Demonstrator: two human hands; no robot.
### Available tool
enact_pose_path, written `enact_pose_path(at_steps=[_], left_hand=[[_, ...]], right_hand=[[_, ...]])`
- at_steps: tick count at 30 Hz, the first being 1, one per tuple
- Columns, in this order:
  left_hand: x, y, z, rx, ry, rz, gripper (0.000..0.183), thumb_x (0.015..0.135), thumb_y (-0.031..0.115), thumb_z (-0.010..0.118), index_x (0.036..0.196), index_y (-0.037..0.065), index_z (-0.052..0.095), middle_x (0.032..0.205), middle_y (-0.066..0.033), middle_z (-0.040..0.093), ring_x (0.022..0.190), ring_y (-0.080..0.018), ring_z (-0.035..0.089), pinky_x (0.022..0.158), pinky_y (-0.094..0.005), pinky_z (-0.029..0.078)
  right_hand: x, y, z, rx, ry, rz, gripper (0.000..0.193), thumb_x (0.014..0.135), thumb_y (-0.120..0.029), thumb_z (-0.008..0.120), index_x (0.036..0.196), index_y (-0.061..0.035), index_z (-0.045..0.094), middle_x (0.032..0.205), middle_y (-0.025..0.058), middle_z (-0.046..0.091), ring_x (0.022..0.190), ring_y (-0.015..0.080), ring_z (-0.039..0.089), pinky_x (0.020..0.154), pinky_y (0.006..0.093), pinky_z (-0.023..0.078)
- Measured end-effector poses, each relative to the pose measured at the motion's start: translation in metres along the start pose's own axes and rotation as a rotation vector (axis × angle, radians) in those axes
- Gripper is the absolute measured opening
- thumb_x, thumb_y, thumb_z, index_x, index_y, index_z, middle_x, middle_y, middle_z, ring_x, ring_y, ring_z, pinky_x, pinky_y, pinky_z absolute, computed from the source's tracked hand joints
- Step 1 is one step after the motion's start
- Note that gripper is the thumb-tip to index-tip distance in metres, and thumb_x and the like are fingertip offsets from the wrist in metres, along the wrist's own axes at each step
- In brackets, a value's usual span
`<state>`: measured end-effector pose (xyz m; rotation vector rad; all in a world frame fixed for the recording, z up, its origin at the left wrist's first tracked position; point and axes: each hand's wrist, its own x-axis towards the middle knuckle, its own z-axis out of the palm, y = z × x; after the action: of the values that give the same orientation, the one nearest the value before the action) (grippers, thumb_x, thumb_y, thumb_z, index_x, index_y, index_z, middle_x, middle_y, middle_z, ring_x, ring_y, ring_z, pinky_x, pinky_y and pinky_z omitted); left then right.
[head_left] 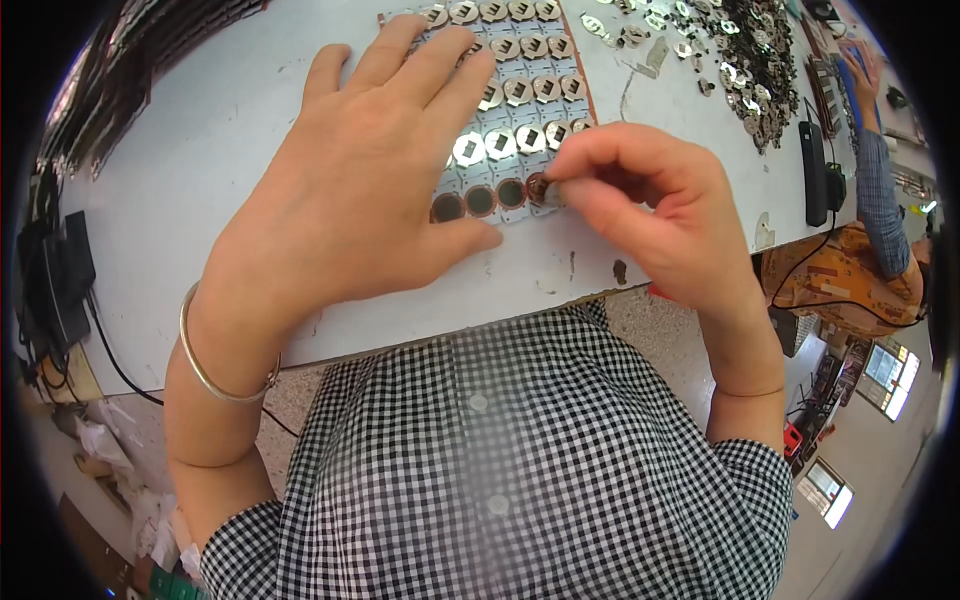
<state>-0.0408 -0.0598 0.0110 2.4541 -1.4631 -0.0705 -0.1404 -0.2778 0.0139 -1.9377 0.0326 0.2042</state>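
A panel of small circuit boards (480,180) lies on the white table, with rows of round silver metal clips (529,139) on it. In its nearest row, several dark round pads (481,201) show bare. My left hand (350,170) rests palm down across the panel's left part, fingers spread, hiding many clips. At the right end of the nearest row, my right hand (650,195) pinches a small metal clip (541,188) between thumb and forefinger, right at the board's surface. The fingertips partly cover this clip.
A heap of loose metal clips (745,70) spreads over the table's far right. Stacked panels (110,60) stand at the far left. A black power strip (812,172) lies near the right edge, and black adapters with cables (60,290) sit at left. Another person's arm (880,180) reaches in at right.
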Motion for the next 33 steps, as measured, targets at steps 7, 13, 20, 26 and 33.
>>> enact_pose_path(at_steps=[7, 13, 20, 26, 33], left_hand=[[-0.004, -0.014, 0.017, -0.023, 0.100, 0.034, 0.101, 0.062, 0.040, 0.088, 0.146, -0.002, 0.050, 0.151, -0.0172, 0.049, 0.144, -0.0376, 0.039, 0.116, -0.0506, 0.032], [-0.006, -0.015, 0.022, -0.020, 0.134, 0.038, 0.100, 0.063, 0.042, 0.087, 0.146, -0.001, 0.051, 0.151, -0.0171, 0.049, 0.144, -0.0370, 0.039, 0.116, -0.0503, 0.032], [-0.006, -0.013, 0.024, 0.011, 0.141, 0.017, 0.100, 0.065, 0.046, 0.086, 0.146, -0.002, 0.051, 0.150, -0.0169, 0.050, 0.143, -0.0364, 0.040, 0.116, -0.0501, 0.032], [-0.006, -0.012, 0.025, 0.033, 0.146, 0.002, 0.101, 0.065, 0.050, 0.085, 0.145, -0.002, 0.051, 0.150, -0.0173, 0.050, 0.143, -0.0368, 0.039, 0.116, -0.0503, 0.032], [-0.002, -0.014, 0.023, 0.042, 0.113, 0.023, 0.104, 0.066, 0.054, 0.083, 0.147, -0.002, 0.050, 0.152, -0.0181, 0.048, 0.145, -0.0380, 0.037, 0.116, -0.0505, 0.031]], right_hand=[[0.006, -0.001, 0.022, -0.270, 0.050, -0.085, 0.012, 0.093, 0.004, 0.067, 0.104, -0.0003, 0.068, 0.082, -0.0052, 0.063, 0.066, -0.0009, 0.046, 0.057, 0.0179, 0.038], [0.005, -0.003, 0.029, -0.398, 0.070, -0.128, 0.014, 0.092, 0.004, 0.068, 0.105, -0.0005, 0.068, 0.083, -0.0029, 0.065, 0.064, 0.0005, 0.047, 0.057, 0.0186, 0.039], [0.003, 0.020, 0.031, -0.549, 0.200, -0.359, 0.018, 0.088, 0.000, 0.075, 0.106, -0.0017, 0.074, 0.093, 0.0042, 0.065, 0.072, 0.0100, 0.058, 0.061, 0.0241, 0.048], [-0.003, 0.023, 0.035, -0.589, 0.298, -0.391, 0.024, 0.080, -0.009, 0.081, 0.103, -0.0055, 0.075, 0.090, 0.0075, 0.067, 0.080, 0.0243, 0.065, 0.068, 0.0344, 0.054], [-0.005, 0.029, 0.038, -0.650, 0.314, -0.511, 0.030, 0.082, -0.004, 0.082, 0.111, -0.0025, 0.076, 0.085, 0.0069, 0.064, 0.071, 0.0193, 0.061, 0.061, 0.0300, 0.050]])
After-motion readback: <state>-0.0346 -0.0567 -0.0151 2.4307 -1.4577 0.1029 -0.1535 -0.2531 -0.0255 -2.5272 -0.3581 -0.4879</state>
